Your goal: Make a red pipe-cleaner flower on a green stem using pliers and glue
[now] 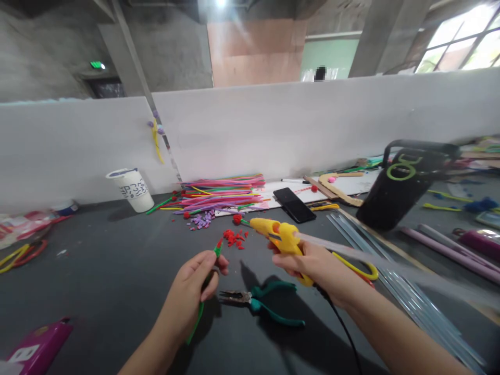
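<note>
Pinched in my left hand (197, 284) is a green pipe cleaner stem (196, 323) with a small red tip on its upper end; its lower part trails below my hand. My right hand (300, 258) wraps round the handle of a yellow hot glue gun (275, 233), whose nozzle points left. A clear glue stick runs out of its back, and a black cord hangs below. Between the hands lie small red cut pieces (234, 238). A red flower head (237, 220) shows just past the nozzle. Teal-handled needle-nose pliers (253, 301) rest open on the table below both hands.
Behind are a pile of colourful pipe cleaners (226, 192), purple bits (201, 220) and a black phone (294, 204). A paper cup (130, 190) stands left, a large black bottle (406, 187) right. Clear glue sticks (414, 297) lie at right. A white partition (273, 130) closes the back.
</note>
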Demonstrator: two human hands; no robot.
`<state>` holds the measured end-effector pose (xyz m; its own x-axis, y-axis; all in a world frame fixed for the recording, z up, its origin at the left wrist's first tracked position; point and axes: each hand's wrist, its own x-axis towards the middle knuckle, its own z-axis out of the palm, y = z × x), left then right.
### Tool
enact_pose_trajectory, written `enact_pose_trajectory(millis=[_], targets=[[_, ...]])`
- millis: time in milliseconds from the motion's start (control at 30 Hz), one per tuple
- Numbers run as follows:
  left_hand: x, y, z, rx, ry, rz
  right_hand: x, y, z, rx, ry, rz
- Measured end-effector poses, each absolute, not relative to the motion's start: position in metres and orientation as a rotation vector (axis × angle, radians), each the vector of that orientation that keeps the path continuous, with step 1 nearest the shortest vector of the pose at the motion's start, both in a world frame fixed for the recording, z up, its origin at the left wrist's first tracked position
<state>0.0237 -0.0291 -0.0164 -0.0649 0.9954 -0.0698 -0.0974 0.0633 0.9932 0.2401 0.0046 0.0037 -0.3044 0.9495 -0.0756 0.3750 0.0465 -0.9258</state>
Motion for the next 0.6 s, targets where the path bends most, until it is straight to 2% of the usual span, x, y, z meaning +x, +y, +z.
enact_pose_trajectory(millis=[167, 367, 600], targets=[[0.034, -0.039, -0.022, 0.993, 1.034, 1.076, 0.217, -0.016, 0.000, -1.070, -1.436, 1.461], [0.044, -0.047, -0.023, 0.978, 0.981, 0.996, 0.196, -0.022, 0.001, -0.783, -1.488, 1.635], [0.042, -0.046, -0.029, 0.991, 0.990, 0.959, 0.198, -0.026, -0.001, -0.927, -1.565, 1.444]])
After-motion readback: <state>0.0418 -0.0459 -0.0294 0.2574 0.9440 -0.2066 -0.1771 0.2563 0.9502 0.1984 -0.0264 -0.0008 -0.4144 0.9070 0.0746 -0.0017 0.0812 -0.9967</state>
